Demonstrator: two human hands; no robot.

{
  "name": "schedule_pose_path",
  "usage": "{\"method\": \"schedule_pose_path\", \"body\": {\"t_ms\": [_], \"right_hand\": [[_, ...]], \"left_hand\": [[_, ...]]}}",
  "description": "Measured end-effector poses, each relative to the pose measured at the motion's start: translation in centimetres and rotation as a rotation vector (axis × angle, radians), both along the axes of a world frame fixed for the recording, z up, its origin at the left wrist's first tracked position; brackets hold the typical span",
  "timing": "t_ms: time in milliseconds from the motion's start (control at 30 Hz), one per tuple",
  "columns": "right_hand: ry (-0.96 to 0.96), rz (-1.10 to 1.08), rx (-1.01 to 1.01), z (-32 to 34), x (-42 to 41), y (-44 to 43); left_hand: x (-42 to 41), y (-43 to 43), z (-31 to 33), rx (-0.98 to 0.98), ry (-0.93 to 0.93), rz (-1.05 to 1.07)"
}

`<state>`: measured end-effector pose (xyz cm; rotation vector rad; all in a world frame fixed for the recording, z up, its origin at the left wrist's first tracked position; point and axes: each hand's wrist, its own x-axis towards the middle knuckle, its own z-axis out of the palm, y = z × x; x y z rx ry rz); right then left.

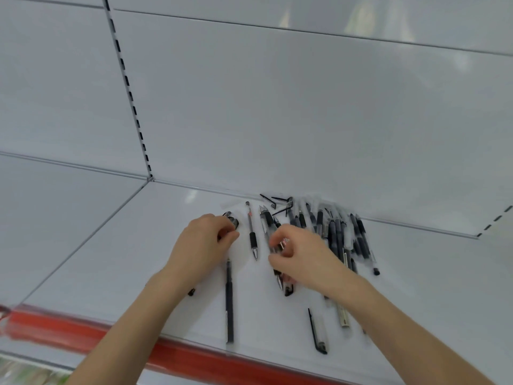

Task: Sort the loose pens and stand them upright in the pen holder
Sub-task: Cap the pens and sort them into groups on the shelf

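Head: hands (200, 245) (304, 258) curled rnd pens (232, 222)

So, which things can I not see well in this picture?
Head view only:
Pen holder: nowhere in the frame.
Dark-ended pens: the left hand wraps them, so their number is hidden.
Clear pens: the right hand covers their middles.
Pile of pens: overlapping and blurred, uncountable.
Red strip: motion blur, any print unreadable.
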<state>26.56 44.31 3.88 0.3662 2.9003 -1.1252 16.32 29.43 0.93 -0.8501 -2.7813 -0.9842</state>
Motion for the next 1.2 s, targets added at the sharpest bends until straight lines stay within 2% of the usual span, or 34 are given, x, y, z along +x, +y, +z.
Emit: {"method": "schedule_pose_path", "body": {"t_ms": [133,233,433,600,800,933,1033,1200], "right_hand": [[0.153,-0.102,-0.355,1.6,1.6,1.6],[0.265,-0.171,-0.516,2.6,2.9,3.0],[0.474,-0.315,-0.361,2.2,5.1,5.5],[0.457,-0.374,-0.112,1.4,6.2,6.6],[0.401,-0.402,-0.104,0.7,6.7,7.2],[0.351,-0.396,-0.135,0.4,6.4,7.0],[0.319,-0.38,-0.129,0.2,6.0,6.8],[0.296,-0.343,-0.124,0.1,5.7,6.5]], "left_hand": [[-1.0,0.7,0.7,0.013,0.005,-0.052],[-1.5,2.0,1.2,0.003,0.009,-0.105],[-1.9,4.9,2.0,-0.066,0.038,-0.319],[-1.8,6.8,2.4,-0.103,0.058,-0.39],[-1.3,7.1,2.6,-0.186,0.058,-0.434],[0.0,6.5,2.2,-0.276,-0.064,-0.438],[0.6,6.5,1.7,-0.366,-0.035,-0.407],[0.8,6.5,1.7,-0.393,-0.043,-0.352]]}}
